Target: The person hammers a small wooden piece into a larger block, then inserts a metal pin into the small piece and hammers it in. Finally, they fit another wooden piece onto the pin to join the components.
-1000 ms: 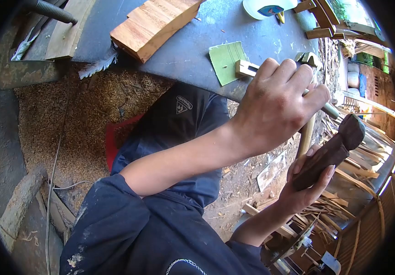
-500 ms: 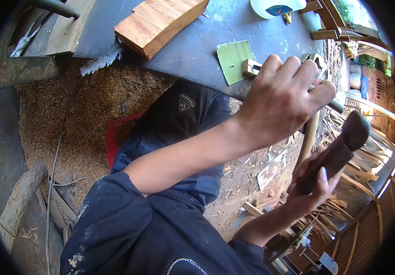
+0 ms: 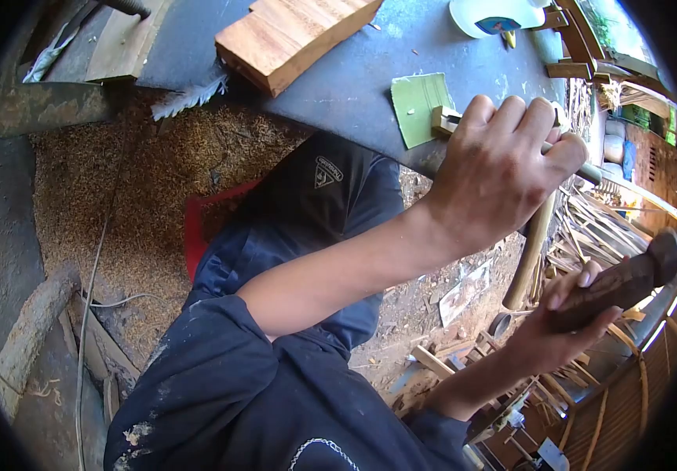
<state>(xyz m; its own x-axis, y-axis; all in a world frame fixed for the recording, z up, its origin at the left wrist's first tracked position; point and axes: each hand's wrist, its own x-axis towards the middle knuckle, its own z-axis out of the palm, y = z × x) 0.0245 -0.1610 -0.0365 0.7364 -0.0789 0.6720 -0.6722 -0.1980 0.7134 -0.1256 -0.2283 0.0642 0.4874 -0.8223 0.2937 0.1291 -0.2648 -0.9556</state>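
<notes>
My left hand [image 3: 503, 169], back uppermost, is closed in a fist at the edge of the dark bench. It grips a tool with a round grey metal bar [image 3: 590, 173] poking out past the fingers and a pale wooden handle [image 3: 528, 263] hanging below; the gripped part is hidden. Beside the knuckles lies a small slotted wooden block [image 3: 443, 120], overlapping a green sheet [image 3: 417, 102]. Lower right, my right hand [image 3: 546, 334] is closed around a dark brown wooden piece [image 3: 613, 292] with a rounded knob at its far end.
A thick, reddish wooden block [image 3: 291, 43] lies on the bench [image 3: 338, 106] near a feather [image 3: 189, 98]. A white bottle [image 3: 491, 17] stands at the back. Sawdust [image 3: 118, 212] covers the floor, a red seat [image 3: 197, 228] shows by my leg, and wood scraps [image 3: 589, 228] pile at right.
My right hand has moved right and slightly down, and the dark wooden piece now lies flatter. The left hand keeps its hold. The whole view has shifted a little.
</notes>
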